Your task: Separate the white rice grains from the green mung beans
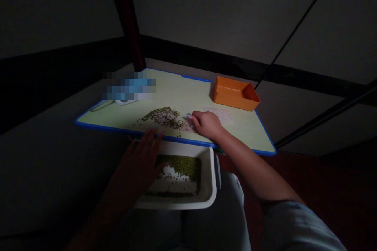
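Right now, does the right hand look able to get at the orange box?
Probably yes: nothing stands between the right hand and the orange box, which sits open-topped on the board.

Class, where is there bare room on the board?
On the board, the far middle is bare between the blurred blue item and the orange box; so is the near right corner, between that box and the right forearm. The near middle is crowded: green grains, left hand, right hand.
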`<state>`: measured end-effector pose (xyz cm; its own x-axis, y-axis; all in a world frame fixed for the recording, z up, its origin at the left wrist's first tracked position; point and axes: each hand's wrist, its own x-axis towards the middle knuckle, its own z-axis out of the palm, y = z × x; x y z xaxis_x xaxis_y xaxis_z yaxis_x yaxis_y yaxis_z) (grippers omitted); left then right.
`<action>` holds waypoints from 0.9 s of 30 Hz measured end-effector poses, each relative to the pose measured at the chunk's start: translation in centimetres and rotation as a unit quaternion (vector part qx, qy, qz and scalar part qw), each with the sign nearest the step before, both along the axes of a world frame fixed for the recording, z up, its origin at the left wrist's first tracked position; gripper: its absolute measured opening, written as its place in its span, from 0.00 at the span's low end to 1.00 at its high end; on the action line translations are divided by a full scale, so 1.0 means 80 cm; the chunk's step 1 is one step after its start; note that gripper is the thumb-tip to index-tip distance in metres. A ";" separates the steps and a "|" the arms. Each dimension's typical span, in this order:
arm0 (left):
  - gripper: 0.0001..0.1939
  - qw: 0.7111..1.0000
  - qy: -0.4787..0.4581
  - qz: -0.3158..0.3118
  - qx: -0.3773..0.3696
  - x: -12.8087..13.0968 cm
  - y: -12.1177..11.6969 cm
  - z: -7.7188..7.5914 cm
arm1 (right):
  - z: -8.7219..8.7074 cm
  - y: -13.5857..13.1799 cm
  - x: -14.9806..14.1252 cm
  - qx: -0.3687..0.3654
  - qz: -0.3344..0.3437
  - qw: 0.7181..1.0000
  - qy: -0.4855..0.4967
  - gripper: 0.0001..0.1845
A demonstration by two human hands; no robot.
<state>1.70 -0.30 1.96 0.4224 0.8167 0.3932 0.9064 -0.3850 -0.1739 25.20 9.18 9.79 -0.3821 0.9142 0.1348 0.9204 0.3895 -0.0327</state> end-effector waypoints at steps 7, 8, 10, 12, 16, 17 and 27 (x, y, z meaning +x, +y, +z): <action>0.39 1.000 0.002 0.005 -0.004 0.001 0.001 -0.002 | -0.002 0.001 -0.003 0.009 -0.010 1.000 -0.015 0.23; 0.39 1.000 0.001 0.006 -0.002 0.000 0.002 -0.003 | -0.002 0.002 -0.004 0.010 -0.015 1.000 -0.017 0.23; 0.39 1.000 -0.002 0.006 0.003 0.000 0.002 -0.005 | -0.003 0.002 -0.005 0.008 -0.017 1.000 -0.018 0.23; 0.39 1.000 -0.008 0.003 0.009 0.000 0.003 -0.006 | -0.003 0.003 -0.006 0.007 -0.012 1.000 -0.018 0.23; 0.40 1.000 -0.014 -0.006 0.022 0.000 0.004 -0.009 | -0.003 0.005 -0.007 0.003 0.006 1.000 -0.015 0.23; 0.40 1.000 -0.013 -0.007 0.025 0.000 0.004 -0.009 | -0.004 0.005 -0.007 0.003 0.013 1.000 -0.012 0.24; 0.41 1.000 0.009 -0.003 0.022 -0.003 0.004 -0.006 | -0.008 0.005 -0.001 0.001 0.081 0.997 0.012 0.23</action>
<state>1.49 0.02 1.44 0.4351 0.7957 0.4215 0.9004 -0.3827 -0.2069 25.11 9.57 9.17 -0.5215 0.8403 0.1478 0.8442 0.5334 -0.0536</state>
